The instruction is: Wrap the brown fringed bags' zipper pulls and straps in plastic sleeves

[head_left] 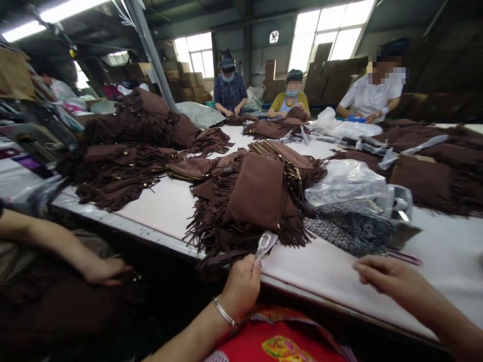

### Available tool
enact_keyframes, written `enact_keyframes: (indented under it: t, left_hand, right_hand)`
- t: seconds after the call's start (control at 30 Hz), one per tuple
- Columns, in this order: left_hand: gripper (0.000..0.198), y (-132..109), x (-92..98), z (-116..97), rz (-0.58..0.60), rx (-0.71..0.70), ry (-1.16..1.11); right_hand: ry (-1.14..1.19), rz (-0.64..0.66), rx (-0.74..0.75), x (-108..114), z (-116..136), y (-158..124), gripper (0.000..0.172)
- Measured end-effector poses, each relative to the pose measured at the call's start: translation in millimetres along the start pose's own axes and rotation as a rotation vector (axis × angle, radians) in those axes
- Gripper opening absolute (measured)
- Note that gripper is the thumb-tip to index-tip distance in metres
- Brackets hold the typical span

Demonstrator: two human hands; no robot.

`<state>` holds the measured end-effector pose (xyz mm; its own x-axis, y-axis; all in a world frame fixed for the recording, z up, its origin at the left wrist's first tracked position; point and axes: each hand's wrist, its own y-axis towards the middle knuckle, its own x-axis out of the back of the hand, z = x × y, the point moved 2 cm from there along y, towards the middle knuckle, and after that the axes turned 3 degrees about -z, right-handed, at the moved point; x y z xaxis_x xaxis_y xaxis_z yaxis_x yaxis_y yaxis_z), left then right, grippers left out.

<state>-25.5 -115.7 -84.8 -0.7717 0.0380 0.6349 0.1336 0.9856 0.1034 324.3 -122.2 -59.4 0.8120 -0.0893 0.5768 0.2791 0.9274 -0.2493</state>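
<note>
I have the left hand (241, 284) pinching a plastic-wrapped oval metal piece (265, 241), which sits at its one o'clock. My right hand (392, 279), at three o'clock, is loosely curled, gripping nothing. Brown fringed bags (256, 191) cover the table (320, 276) at twelve o'clock.

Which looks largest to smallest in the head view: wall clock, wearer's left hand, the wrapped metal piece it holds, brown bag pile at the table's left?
1. Brown bag pile
2. Left hand
3. Wrapped metal piece
4. Wall clock; farther off, real size unsure
</note>
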Motion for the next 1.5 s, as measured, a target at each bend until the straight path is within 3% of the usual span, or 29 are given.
enact_keyframes:
  t: [0.03, 0.1, 0.23, 0.4, 0.67, 0.9, 1.13, 1.33, 1.5]
  left_hand:
    - [0.033, -1.3, -0.1, -1.5, -0.003, -0.032, 0.077]
    - [0.032, -4.1, -1.3, -3.6, -0.012, -0.099, 0.230]
    - [0.030, -8.3, -3.2, -4.8, 0.010, -0.205, 0.413]
    - [0.027, -10.6, 3.2, -2.8, 0.016, -0.206, 0.547]
    - [0.026, -11.6, 1.7, 4.3, 0.003, -0.244, 0.514]
    - [0.044, -13.2, -0.1, 7.6, -0.033, -0.320, 0.495]
    - [0.025, -9.3, 6.4, -0.5, 0.005, -0.282, 0.553]
    - [0.029, -6.7, -1.0, -5.9, -0.006, -0.191, 0.330]
    - [0.032, -2.3, -7.2, -7.2, -0.005, 0.014, -0.095]
  right_hand:
    - [0.017, 0.214, 0.064, -28.0, 16.9, -14.7, 0.023]
    - [0.057, 0.385, 0.164, -76.9, 52.9, -37.6, 0.030]
    - [0.172, 0.447, 0.267, -139.8, 108.5, -46.1, 0.033]
    - [0.164, 0.391, 0.210, -171.4, 119.2, -29.4, 0.033]
    - [-0.006, 0.235, 0.184, -185.4, 98.6, -19.2, 0.035]
    - [-0.042, 0.203, 0.160, -177.9, 108.5, -23.6, 0.035]
    - [0.061, 0.268, 0.141, -171.9, 106.6, -35.6, 0.018]
    - [0.342, 0.259, -0.058, -175.6, 93.1, -43.6, 0.021]
    - [0.505, 0.325, -0.069, -178.6, 92.0, -43.1, 0.021]
